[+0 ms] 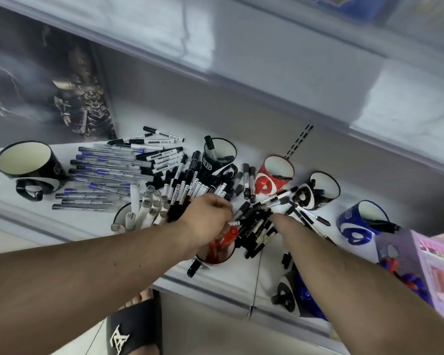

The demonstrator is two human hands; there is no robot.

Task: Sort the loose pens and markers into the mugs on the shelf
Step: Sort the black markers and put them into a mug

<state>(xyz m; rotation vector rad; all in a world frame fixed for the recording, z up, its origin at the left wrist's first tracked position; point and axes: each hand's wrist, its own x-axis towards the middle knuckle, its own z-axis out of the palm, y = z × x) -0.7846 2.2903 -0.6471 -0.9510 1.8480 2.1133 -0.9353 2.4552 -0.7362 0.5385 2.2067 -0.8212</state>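
Loose pens and markers cover the white shelf (244, 283). Blue pens (100, 175) lie in rows at the left, and white-barrelled markers (162, 149) lie behind them. A fan of black markers (190, 190) lies in the middle. My left hand (208, 219) hovers over a red mug (217, 254) that holds red markers, and its curled fingers pinch a small marker (235, 223). My right hand (276, 220) is mostly hidden under a bundle of black markers (256, 230) that it seems to grip.
Mugs stand around the pile: a black one (23, 162) at the left, a black one (219, 152) at the back, a red one (277, 175), a black-and-white one (321, 188), a blue one (362, 221). A mug of grey markers (131, 219) is near the front. A pink box (433, 265) sits at the right.
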